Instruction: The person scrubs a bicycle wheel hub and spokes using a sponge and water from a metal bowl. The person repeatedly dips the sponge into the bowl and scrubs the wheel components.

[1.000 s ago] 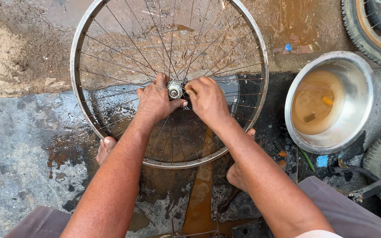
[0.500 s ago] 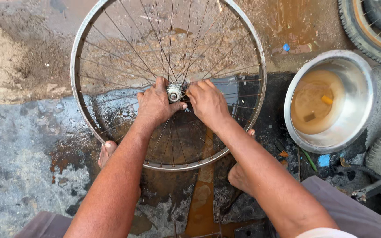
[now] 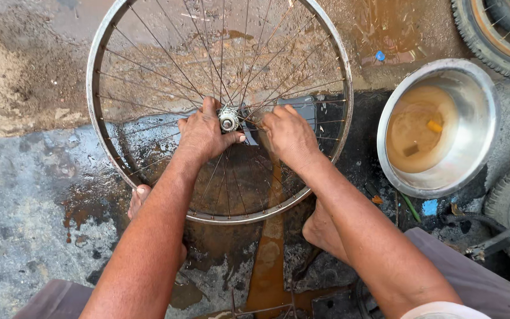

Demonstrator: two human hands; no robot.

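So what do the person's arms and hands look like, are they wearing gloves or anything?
No gloves. The left hand and right hand are bare, with no rings, watch or bracelets showing. Both forearms are bare too. Only the right arm shows clothing: a white sleeve edge at the bottom of the picture. The fingers look a bit grimy.

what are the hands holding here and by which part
Both hold the spoked bicycle wheel at its centre. The left hand wraps around the hub; the right hand has its fingers on the spokes just beside the hub.
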